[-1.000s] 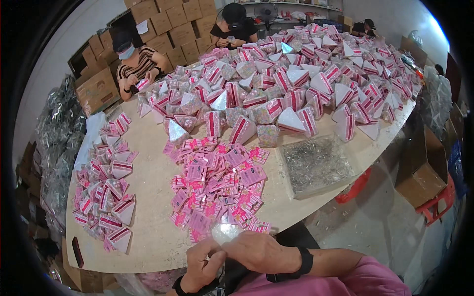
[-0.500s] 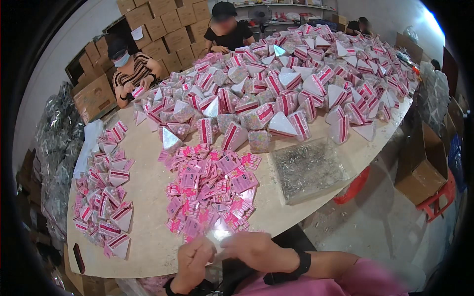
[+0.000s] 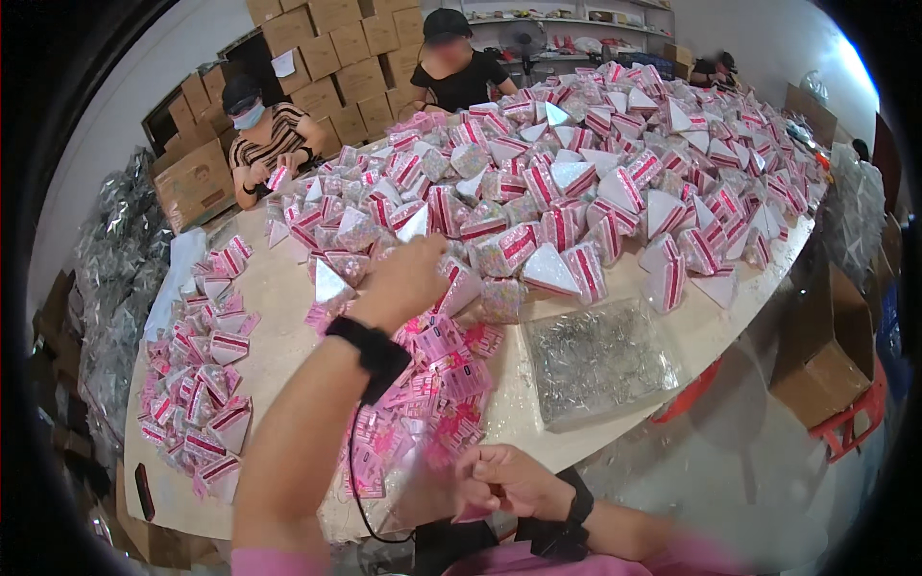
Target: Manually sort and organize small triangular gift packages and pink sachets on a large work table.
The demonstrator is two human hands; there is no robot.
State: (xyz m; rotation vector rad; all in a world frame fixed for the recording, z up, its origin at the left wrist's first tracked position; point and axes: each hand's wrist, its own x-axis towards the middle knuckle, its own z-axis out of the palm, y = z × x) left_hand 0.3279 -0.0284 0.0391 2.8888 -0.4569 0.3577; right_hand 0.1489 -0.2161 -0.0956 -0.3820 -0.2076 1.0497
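Observation:
My left hand (image 3: pixel 411 274) reaches far over the table onto the near edge of a big heap of clear-bagged wedge packs (image 3: pixel 549 182) with pink-and-white striped sides. Its fingertips are bent down among the packs and mostly hidden, so any grip on one cannot be made out. Just right of it leans a striped wedge pack (image 3: pixel 459 286). Under my left forearm lies a pile of pink printed cards (image 3: pixel 447 370). Close to the table's near edge, my right hand (image 3: pixel 519 480) is closed, its fingers pinching what looks like a pink card (image 3: pixel 471 511).
A shallow clear box (image 3: pixel 600 360) of small metallic pins stands on the right. On the left lies a smaller pile of striped wedges (image 3: pixel 206 394), with a dark phone-like object (image 3: pixel 144 492) near the edge. Two people (image 3: pixel 264 139) (image 3: pixel 456 67) sit across the table; another is at the far right.
My left hand has left my right hand at the near edge and stretched forward to the heap. My right hand has moved slightly right and turned. The view has shifted slightly.

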